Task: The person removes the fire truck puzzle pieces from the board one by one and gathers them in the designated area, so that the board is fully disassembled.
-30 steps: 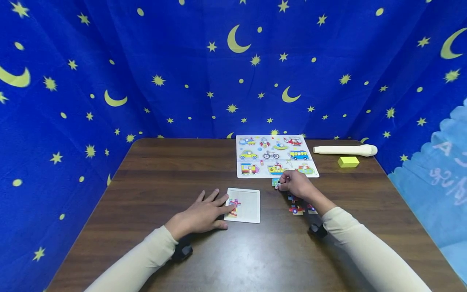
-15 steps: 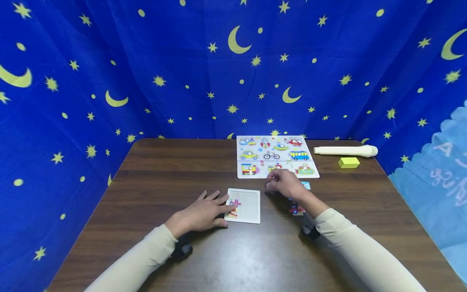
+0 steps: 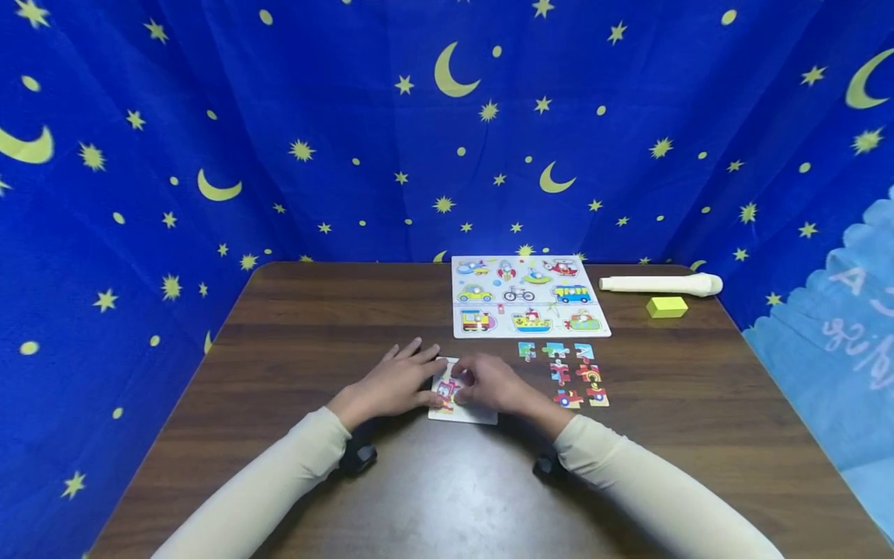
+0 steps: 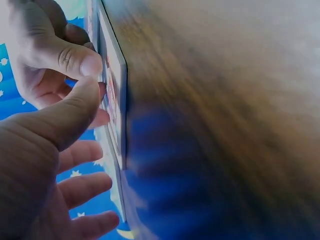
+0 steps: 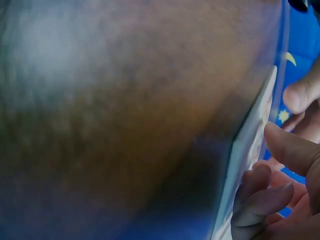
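Note:
A small pale puzzle tray lies flat on the table, with red-patterned jigsaw pieces at its left side. My left hand rests on the tray's left edge, fingers spread and thumb by the pieces. Over the tray, my right hand curls its fingers and pinches a jigsaw piece, mostly hidden by the fingertips. In the left wrist view, the left thumb reaches to the tip of the right thumb beside the tray. The right wrist view shows both hands close together at the tray's side.
Several loose jigsaw pieces lie in rows to the right of the tray. Behind them is a vehicle picture board. A white stick-like object and a yellow block are at the back right, before the blue curtain.
My right hand has moved left and nearer from the loose pieces to the tray, uncovering those pieces. The left hand has stayed at the tray, its thumb shifting onto the edge.

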Action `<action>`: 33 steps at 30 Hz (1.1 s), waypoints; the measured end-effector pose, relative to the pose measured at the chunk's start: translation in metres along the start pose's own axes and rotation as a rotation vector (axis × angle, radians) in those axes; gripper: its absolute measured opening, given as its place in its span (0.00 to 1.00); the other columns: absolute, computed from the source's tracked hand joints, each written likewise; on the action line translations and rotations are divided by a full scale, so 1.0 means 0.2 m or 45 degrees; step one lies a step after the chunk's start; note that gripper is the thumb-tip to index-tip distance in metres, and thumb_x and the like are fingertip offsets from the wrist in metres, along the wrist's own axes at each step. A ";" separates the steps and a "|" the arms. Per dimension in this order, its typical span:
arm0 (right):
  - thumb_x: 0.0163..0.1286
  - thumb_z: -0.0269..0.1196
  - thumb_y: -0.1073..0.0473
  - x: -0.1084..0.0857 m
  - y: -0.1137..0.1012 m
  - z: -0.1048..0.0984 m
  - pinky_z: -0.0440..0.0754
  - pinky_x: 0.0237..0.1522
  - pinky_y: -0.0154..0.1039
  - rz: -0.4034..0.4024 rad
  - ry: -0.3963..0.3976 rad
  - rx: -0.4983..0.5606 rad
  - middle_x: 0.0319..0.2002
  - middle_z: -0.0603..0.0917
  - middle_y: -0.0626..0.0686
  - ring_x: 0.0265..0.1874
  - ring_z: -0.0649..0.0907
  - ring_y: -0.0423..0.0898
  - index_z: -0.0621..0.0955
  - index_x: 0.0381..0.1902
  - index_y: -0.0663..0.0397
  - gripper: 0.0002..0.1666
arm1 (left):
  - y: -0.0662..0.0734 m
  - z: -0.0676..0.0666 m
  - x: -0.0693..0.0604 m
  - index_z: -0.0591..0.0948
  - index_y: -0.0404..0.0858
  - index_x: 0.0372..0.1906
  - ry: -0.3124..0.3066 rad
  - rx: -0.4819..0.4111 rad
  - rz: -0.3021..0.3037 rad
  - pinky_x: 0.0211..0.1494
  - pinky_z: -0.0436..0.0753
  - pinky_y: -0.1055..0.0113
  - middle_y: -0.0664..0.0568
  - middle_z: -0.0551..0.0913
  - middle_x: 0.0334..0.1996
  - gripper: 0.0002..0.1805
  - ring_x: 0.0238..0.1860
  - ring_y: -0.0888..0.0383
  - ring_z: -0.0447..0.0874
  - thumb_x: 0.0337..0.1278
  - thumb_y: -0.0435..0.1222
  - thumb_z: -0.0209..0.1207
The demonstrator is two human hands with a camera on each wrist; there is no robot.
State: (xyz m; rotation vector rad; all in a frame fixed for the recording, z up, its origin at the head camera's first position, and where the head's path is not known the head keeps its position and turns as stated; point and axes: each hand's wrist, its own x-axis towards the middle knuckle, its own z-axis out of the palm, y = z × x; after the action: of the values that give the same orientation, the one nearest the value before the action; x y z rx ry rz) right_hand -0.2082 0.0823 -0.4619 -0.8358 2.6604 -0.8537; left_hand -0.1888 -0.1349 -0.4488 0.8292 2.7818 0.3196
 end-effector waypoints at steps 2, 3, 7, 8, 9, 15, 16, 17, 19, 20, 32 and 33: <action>0.54 0.77 0.62 0.00 0.00 0.01 0.76 0.37 0.38 -0.006 -0.004 -0.018 0.31 0.82 0.49 0.32 0.78 0.42 0.86 0.47 0.56 0.21 | 0.00 0.00 0.03 0.69 0.48 0.76 -0.029 -0.002 -0.016 0.76 0.52 0.32 0.46 0.60 0.79 0.39 0.80 0.38 0.49 0.65 0.58 0.62; 0.54 0.77 0.62 0.00 0.00 0.01 0.76 0.36 0.39 -0.013 -0.002 -0.025 0.31 0.82 0.49 0.32 0.77 0.43 0.86 0.47 0.56 0.21 | 0.01 0.00 0.04 0.68 0.48 0.77 -0.048 -0.004 -0.024 0.77 0.51 0.32 0.47 0.59 0.79 0.40 0.80 0.38 0.47 0.64 0.58 0.62; 0.54 0.76 0.62 0.00 -0.01 0.02 0.76 0.38 0.39 -0.012 -0.016 -0.037 0.32 0.82 0.49 0.34 0.78 0.43 0.86 0.46 0.53 0.20 | 0.00 0.01 0.06 0.64 0.50 0.79 -0.114 -0.013 -0.062 0.77 0.49 0.32 0.48 0.57 0.80 0.43 0.81 0.38 0.45 0.63 0.59 0.62; 0.54 0.76 0.62 0.00 -0.01 0.02 0.76 0.37 0.40 -0.018 -0.014 -0.040 0.32 0.82 0.49 0.34 0.78 0.44 0.86 0.45 0.54 0.19 | 0.00 0.01 0.07 0.64 0.50 0.79 -0.124 -0.017 -0.071 0.77 0.48 0.32 0.48 0.57 0.80 0.43 0.81 0.38 0.45 0.63 0.60 0.62; 0.53 0.76 0.62 0.00 -0.01 0.02 0.77 0.38 0.40 -0.015 -0.011 -0.038 0.33 0.82 0.49 0.35 0.78 0.44 0.86 0.44 0.53 0.19 | 0.00 0.01 0.07 0.64 0.50 0.79 -0.131 -0.019 -0.078 0.77 0.48 0.32 0.48 0.57 0.80 0.44 0.81 0.38 0.45 0.63 0.60 0.62; 0.53 0.74 0.68 0.01 -0.01 0.02 0.78 0.38 0.39 0.004 -0.004 0.018 0.31 0.83 0.47 0.32 0.80 0.41 0.83 0.40 0.51 0.17 | 0.00 0.01 0.08 0.65 0.49 0.78 -0.157 -0.010 -0.091 0.77 0.48 0.32 0.48 0.56 0.80 0.44 0.81 0.38 0.44 0.62 0.61 0.62; 0.53 0.73 0.69 0.01 -0.01 0.01 0.78 0.37 0.39 0.001 -0.003 0.026 0.30 0.83 0.47 0.31 0.80 0.41 0.82 0.40 0.52 0.17 | -0.01 0.01 0.08 0.65 0.49 0.78 -0.160 -0.009 -0.091 0.77 0.48 0.32 0.48 0.56 0.80 0.44 0.81 0.38 0.44 0.61 0.61 0.62; 0.53 0.73 0.70 0.02 -0.01 0.01 0.78 0.36 0.38 0.000 -0.001 0.026 0.30 0.83 0.46 0.30 0.80 0.41 0.82 0.39 0.51 0.17 | -0.01 0.02 0.09 0.65 0.48 0.78 -0.161 -0.008 -0.090 0.77 0.48 0.31 0.48 0.56 0.80 0.44 0.81 0.38 0.44 0.61 0.61 0.62; 0.53 0.72 0.70 0.02 -0.01 0.01 0.77 0.34 0.38 -0.001 0.007 0.008 0.28 0.83 0.45 0.28 0.79 0.40 0.82 0.38 0.51 0.16 | 0.00 0.02 0.09 0.66 0.48 0.78 -0.159 -0.007 -0.085 0.77 0.49 0.31 0.48 0.57 0.80 0.44 0.81 0.38 0.44 0.62 0.61 0.62; 0.54 0.71 0.70 0.02 -0.01 0.01 0.77 0.33 0.37 -0.003 0.012 -0.003 0.27 0.82 0.44 0.28 0.79 0.40 0.82 0.38 0.50 0.16 | 0.00 0.02 0.09 0.65 0.48 0.78 -0.161 -0.004 -0.084 0.76 0.49 0.31 0.48 0.56 0.80 0.44 0.81 0.38 0.44 0.62 0.62 0.61; 0.55 0.71 0.65 -0.04 0.04 -0.05 0.74 0.26 0.35 -0.023 0.058 -0.087 0.24 0.81 0.41 0.23 0.77 0.37 0.83 0.36 0.48 0.11 | 0.00 0.02 0.08 0.63 0.52 0.79 -0.171 0.010 -0.097 0.77 0.48 0.32 0.48 0.56 0.81 0.43 0.81 0.37 0.43 0.63 0.62 0.59; 0.56 0.71 0.65 -0.06 0.06 -0.07 0.74 0.26 0.34 -0.012 0.059 -0.075 0.24 0.81 0.41 0.23 0.77 0.36 0.83 0.36 0.49 0.11 | 0.00 0.02 0.08 0.63 0.52 0.79 -0.172 0.017 -0.102 0.77 0.48 0.32 0.48 0.55 0.81 0.43 0.81 0.37 0.43 0.63 0.62 0.59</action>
State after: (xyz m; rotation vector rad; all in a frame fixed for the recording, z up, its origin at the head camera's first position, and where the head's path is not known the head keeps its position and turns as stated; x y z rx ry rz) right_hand -0.2093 0.1033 -0.4562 -0.8533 2.7364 -0.8102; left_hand -0.2014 -0.1244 -0.4546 0.7123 2.6853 0.2230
